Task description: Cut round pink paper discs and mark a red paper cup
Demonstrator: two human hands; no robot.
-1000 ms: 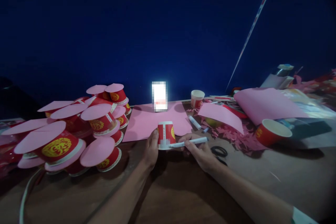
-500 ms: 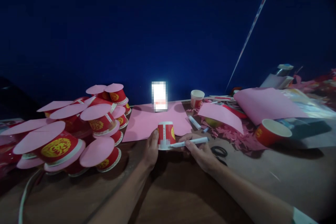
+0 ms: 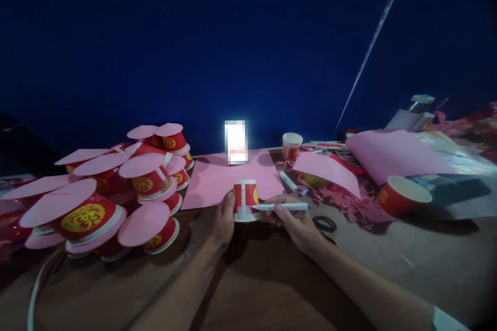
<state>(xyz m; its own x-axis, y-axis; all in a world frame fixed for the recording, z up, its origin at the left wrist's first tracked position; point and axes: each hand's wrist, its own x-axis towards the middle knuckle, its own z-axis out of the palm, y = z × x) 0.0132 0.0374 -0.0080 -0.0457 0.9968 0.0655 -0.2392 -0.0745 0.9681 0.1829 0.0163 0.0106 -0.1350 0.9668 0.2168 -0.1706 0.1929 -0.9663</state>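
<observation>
A red paper cup [image 3: 239,195] with a white stripe and a yellow print is upside down, its white rim at the bottom. My left hand [image 3: 224,220] is closed on the cup's left side. In my right hand [image 3: 292,221] a white marker [image 3: 293,207] is pinched between thumb and fingers, lying nearly level. Its tip points left and is at the lower part of the cup, over the white stripe; whether it touches cannot be told. Some right fingers are hidden behind the marker. Behind the cup lies a pink paper sheet [image 3: 202,186].
Several red cups with pink paper discs [image 3: 145,165] are stacked at left. A lit, blurred screen [image 3: 235,139] stands at the back. On the right are black scissors handles [image 3: 325,224], a marker cap [image 3: 303,192], pink scraps [image 3: 349,201] and a tipped red cup [image 3: 399,199].
The marker tip has moved slightly up and to the right on the cup, and the marker lies more level. My left hand and the cup have stayed in place.
</observation>
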